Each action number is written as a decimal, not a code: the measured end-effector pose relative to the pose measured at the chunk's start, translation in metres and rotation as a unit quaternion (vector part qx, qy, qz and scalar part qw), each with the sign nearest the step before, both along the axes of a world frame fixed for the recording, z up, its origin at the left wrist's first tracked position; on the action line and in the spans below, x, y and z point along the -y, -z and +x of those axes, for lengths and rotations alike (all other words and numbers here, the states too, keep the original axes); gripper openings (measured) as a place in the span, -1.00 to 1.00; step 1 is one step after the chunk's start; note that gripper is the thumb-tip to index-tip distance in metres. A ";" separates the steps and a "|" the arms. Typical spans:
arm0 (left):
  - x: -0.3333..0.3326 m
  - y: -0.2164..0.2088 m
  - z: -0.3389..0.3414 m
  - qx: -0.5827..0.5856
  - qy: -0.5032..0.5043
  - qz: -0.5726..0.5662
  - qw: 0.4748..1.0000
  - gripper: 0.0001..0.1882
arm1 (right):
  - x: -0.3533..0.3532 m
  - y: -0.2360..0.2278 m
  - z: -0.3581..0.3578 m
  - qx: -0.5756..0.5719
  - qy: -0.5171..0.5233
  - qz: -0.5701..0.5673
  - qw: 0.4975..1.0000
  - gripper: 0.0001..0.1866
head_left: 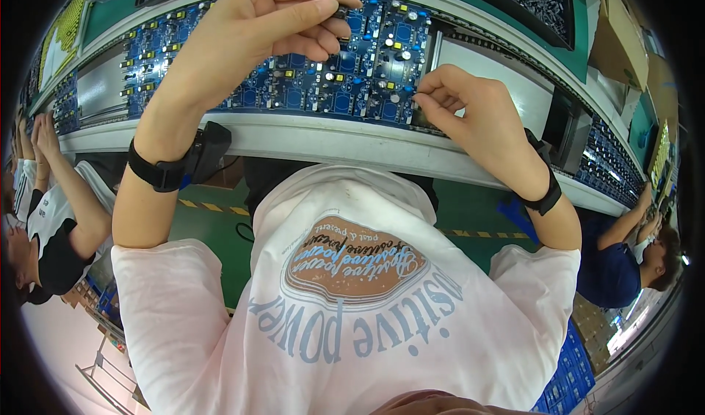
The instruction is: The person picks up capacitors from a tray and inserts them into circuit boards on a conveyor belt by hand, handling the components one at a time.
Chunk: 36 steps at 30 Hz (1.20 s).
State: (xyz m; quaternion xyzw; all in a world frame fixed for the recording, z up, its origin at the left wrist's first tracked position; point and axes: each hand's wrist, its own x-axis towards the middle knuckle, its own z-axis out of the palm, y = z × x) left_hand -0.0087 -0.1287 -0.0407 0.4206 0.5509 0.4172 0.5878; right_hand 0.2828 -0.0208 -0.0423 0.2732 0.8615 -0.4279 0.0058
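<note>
A panel of blue circuit boards (294, 92), dotted with yellow, white, blue and silver parts, lies on the conveyor line before me. Over its upper middle, my left hand (275, 22) is closed, with a small dark electronic component (340, 12) between thumb and fingers. My right hand (474, 106) is at the panel's right edge, thumb and forefinger pinched together. Whatever sits in that pinch is too small to make out. Part of the panel is hidden behind my left hand and wrist.
The conveyor's pale front rail (323, 142) runs between me and the boards. Beyond the line stands a black tray (525, 4) of small dark parts, with a cardboard box (617, 33) right of it. Other people work at both sides, near more boards (606, 161).
</note>
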 end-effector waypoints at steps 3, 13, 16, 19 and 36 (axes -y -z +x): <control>-0.002 -0.006 0.003 -0.041 0.002 0.019 0.999 -0.68 | 0.002 -0.001 0.003 -0.004 -0.002 0.009 1.000 -0.84; 0.000 -0.009 0.018 -0.070 0.007 0.075 0.995 -0.72 | 0.009 0.001 0.008 -0.018 -0.118 0.231 0.966 -0.81; 0.002 -0.011 0.020 -0.102 -0.001 0.077 0.992 -0.72 | -0.006 -0.007 0.005 -0.032 -0.116 0.232 0.965 -0.82; 0.005 -0.010 0.020 -0.147 -0.012 0.094 0.985 -0.72 | -0.055 -0.021 -0.007 -0.159 0.018 0.257 0.953 -0.82; -0.022 -0.007 0.031 -0.504 0.061 0.317 0.801 -0.84 | -0.116 -0.036 -0.026 -0.183 0.200 0.179 0.946 -0.92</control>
